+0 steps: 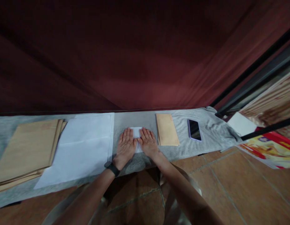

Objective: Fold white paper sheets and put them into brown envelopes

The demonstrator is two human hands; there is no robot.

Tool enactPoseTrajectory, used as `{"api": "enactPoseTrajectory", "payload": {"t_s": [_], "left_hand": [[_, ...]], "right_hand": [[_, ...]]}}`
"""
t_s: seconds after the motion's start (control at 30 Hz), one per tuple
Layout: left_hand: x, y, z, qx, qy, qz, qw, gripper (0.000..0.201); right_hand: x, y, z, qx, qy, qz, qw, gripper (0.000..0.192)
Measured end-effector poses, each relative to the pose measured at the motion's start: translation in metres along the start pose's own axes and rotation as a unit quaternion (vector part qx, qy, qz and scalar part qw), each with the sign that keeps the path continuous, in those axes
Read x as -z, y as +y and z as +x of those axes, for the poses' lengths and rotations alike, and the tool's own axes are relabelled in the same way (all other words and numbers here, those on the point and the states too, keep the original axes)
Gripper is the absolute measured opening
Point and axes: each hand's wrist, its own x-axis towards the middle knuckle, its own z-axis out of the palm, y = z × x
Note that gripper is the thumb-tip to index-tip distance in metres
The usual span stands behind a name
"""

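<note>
A small folded sheet of white paper (137, 132) lies on the grey cloth, partly hidden under both hands. My left hand (127, 144), with a dark watch (112, 168) on its wrist, presses flat on the paper's left side, fingers stretched away from me. On its right side lies my right hand (147, 142), also flat with the fingers extended. The two thumbs nearly meet over the middle of the paper. Close to the right hand is a small stack of brown envelopes (167, 129). Left of the left hand spreads a pile of large white sheets (85, 147).
Large brown envelopes (30, 145) are stacked at the far left. A phone (194, 130) rests on the cloth-covered surface (182, 117) at the right. Behind hangs a dark red curtain (145, 62). A colourful box (271, 147) stands near the tiled floor (220, 175), beside dark metal bars (255, 75).
</note>
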Motion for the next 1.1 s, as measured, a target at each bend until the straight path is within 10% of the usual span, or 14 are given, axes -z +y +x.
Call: {"api": "enactPoseTrajectory", "payload": {"t_s": [1.1], "left_hand": [[0.003, -0.009, -0.054, 0.002, 0.034, 0.026, 0.999, 0.081]], "right_hand": [[-0.006, 0.000, -0.001, -0.003, 0.049, -0.011, 0.999, 0.057]]}}
